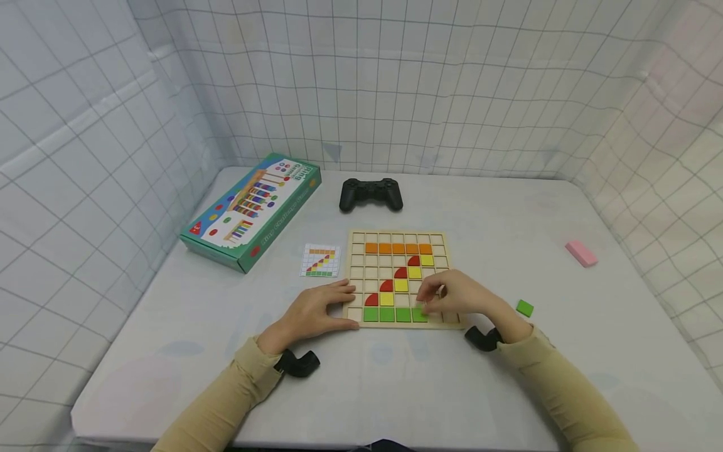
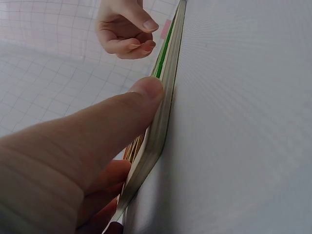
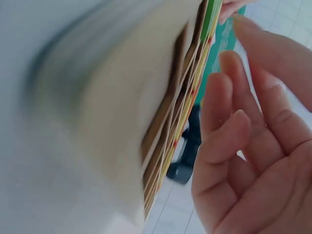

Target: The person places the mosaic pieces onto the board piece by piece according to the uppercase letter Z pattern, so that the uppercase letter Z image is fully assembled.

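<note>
A wooden grid board holds orange squares in a row, a diagonal of red quarter-circles and yellow squares, and a near row of green squares. My left hand rests at its near left corner, with the thumb along the front edge and the fingers extended at the left side. The right hand hovers over the right end of the green row, with its fingers loosely bent. In the right wrist view, nothing shows between thumb and fingers. Left of the board lies a pattern card.
A loose green square lies beside the right wrist, and a pink block sits farther right. Behind the board is a black game controller. At the back left stands a green game box.
</note>
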Demonstrator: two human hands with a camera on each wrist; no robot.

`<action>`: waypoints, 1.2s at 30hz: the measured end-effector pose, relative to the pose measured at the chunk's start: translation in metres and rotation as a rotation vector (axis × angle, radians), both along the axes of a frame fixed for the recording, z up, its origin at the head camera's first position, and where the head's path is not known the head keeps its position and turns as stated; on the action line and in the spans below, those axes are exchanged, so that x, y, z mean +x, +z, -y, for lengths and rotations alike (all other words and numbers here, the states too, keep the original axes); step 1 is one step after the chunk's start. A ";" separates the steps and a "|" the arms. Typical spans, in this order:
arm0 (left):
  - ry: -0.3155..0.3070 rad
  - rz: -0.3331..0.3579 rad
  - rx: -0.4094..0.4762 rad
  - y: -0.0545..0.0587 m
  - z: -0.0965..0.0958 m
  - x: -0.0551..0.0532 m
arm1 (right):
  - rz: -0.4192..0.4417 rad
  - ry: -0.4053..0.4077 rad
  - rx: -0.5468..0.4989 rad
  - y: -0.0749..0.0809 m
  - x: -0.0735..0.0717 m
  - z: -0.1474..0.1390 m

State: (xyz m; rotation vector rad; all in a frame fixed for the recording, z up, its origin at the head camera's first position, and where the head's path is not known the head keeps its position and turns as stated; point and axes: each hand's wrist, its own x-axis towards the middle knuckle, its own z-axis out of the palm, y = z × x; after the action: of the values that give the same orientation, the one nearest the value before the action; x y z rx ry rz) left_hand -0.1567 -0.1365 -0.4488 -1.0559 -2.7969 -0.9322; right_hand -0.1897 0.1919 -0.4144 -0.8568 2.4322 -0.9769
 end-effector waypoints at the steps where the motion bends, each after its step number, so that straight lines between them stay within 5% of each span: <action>1: 0.000 -0.001 0.000 0.000 0.000 0.000 | -0.005 -0.011 0.000 0.001 0.000 -0.004; 9: -0.003 -0.011 -0.006 -0.001 0.001 0.000 | -0.001 -0.115 -0.018 0.013 0.002 -0.042; 20: -0.007 -0.013 0.003 -0.002 0.000 -0.001 | -0.105 -0.236 -0.014 0.018 0.008 -0.083; 36: -0.008 -0.023 0.000 -0.001 0.000 -0.001 | -0.074 -0.377 -0.053 0.013 0.021 -0.127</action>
State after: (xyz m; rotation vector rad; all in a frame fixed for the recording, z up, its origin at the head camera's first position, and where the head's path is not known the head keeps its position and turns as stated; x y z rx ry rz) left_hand -0.1573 -0.1369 -0.4501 -1.0714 -2.7766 -0.9146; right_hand -0.1691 0.3188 -0.4015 -0.4621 2.7022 -1.1603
